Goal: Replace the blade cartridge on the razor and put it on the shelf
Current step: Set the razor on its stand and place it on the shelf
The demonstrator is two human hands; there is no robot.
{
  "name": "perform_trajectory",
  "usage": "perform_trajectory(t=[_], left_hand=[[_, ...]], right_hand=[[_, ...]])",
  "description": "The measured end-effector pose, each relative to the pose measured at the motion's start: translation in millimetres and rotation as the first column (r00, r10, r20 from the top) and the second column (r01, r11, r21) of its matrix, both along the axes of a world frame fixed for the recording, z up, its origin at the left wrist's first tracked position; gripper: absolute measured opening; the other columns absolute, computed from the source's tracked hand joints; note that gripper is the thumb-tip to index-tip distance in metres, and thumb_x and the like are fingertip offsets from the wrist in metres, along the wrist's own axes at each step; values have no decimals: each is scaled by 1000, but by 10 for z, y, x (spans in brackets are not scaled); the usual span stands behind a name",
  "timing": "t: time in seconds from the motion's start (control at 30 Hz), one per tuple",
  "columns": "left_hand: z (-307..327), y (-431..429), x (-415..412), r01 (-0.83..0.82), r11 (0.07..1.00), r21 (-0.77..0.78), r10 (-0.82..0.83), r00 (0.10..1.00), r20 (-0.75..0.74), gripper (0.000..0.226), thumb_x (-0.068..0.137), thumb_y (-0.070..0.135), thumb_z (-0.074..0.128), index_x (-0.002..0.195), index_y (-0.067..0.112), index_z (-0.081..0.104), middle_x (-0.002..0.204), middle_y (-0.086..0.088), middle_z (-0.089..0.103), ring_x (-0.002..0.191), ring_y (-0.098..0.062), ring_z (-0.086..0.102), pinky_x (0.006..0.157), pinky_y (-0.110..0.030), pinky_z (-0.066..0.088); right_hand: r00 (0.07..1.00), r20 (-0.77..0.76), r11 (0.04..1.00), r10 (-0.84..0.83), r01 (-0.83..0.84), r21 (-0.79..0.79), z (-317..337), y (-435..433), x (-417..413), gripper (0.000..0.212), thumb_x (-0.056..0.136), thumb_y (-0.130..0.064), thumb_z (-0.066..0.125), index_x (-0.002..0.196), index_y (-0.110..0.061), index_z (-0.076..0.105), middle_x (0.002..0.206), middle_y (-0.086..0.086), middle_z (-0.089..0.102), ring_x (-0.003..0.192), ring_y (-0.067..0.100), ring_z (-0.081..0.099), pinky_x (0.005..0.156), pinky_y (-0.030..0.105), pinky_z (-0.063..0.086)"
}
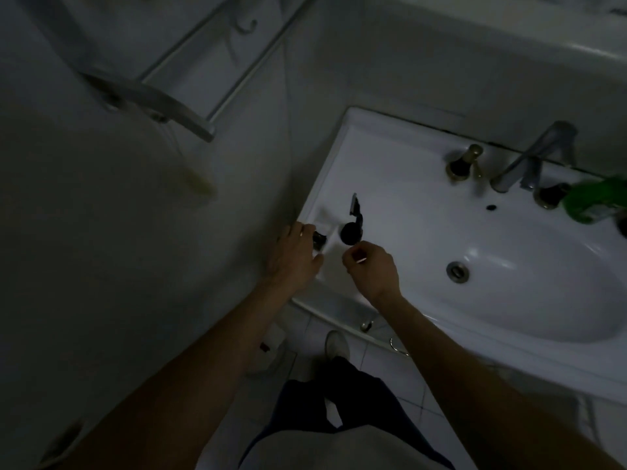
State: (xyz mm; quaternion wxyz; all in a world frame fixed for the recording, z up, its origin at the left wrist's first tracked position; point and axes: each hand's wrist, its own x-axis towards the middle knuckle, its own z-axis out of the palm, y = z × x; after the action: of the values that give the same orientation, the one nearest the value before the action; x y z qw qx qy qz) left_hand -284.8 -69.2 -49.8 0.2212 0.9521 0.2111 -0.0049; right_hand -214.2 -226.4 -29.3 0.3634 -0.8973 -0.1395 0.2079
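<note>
Dim light fills a white-tiled bathroom, and much of the left side is lost in shadow; a metal wall shelf [176, 79] above the hands is blurred, and a green bottle [597, 201] at the far right is cut off by the frame edge. On the white sink [390, 184] ledge, just beyond both sets of fingertips, the dark razor [354, 220] lies with its blade head pointing away from the person and its rounded black end nearest the right hand's fingertips; its detail is hard to make out in the gloom. The left hand [295, 256] rests at the sink's left rim, fingers loosely spread, their tips touching a small dark object [81, 237] that sits just left of the razor; what that object is cannot be told. The right hand [371, 266] is curled, thumb and forefinger pinched close together just short of the razor's rounded end, with a small pale glint between them; whether they grip anything cannot be told. A faucet [529, 161] with two knobs stands well beyond the fingers, at the back of the basin.
</note>
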Motion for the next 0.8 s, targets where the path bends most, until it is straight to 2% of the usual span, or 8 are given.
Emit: perform_trajectory(t=[0.17,0.3,0.43,0.6,0.7,0.8], left_hand=[[-33,-33,269,37,999,10,-36,994,-106,81,85,38,71,149,8,32,146,-15,42,130,-32,43,104,-46,41],[-56,-35,393,110,990,90,-92,979,-180,89,83,39,73,152,9,25,152,-15,36,134,-34,39,107,-47,38],[-70,2,462,149,986,78,-129,967,-218,94,83,38,74,154,9,20,157,-14,29,139,-34,33,112,-45,34],[-88,21,515,66,998,20,-62,983,-173,92,81,30,78,152,6,24,152,-16,34,135,-32,38,106,-41,37],[-99,25,531,15,1000,26,-11,988,-154,89,82,30,77,151,6,26,147,-16,40,130,-32,43,101,-41,41],[-118,27,535,-27,999,24,31,987,-156,89,83,33,76,152,7,26,147,-16,42,130,-32,44,103,-43,41]], right_hand=[[999,26,998,-42,43,-39,-42,-179,180,13,87,-32,64,91,-20,68,88,-2,71,78,17,66,68,30,53],[999,20,998,-46,47,-38,-102,-214,296,15,85,-36,66,95,-24,66,94,-4,70,83,16,67,73,32,55],[999,13,999,-38,39,-33,-147,-196,392,26,83,-38,68,104,-24,63,101,-4,67,89,16,66,77,35,55],[999,40,999,5,-3,-46,-207,-118,502,38,83,-37,72,115,-22,56,110,-1,61,88,16,64,71,30,49],[997,69,999,39,-36,-38,-240,-66,554,43,83,-34,72,120,-21,53,116,1,59,95,18,63,76,35,52],[990,120,996,73,-68,-50,-260,12,608,49,83,-33,72,126,-20,51,121,2,57,105,20,59,80,39,54]])
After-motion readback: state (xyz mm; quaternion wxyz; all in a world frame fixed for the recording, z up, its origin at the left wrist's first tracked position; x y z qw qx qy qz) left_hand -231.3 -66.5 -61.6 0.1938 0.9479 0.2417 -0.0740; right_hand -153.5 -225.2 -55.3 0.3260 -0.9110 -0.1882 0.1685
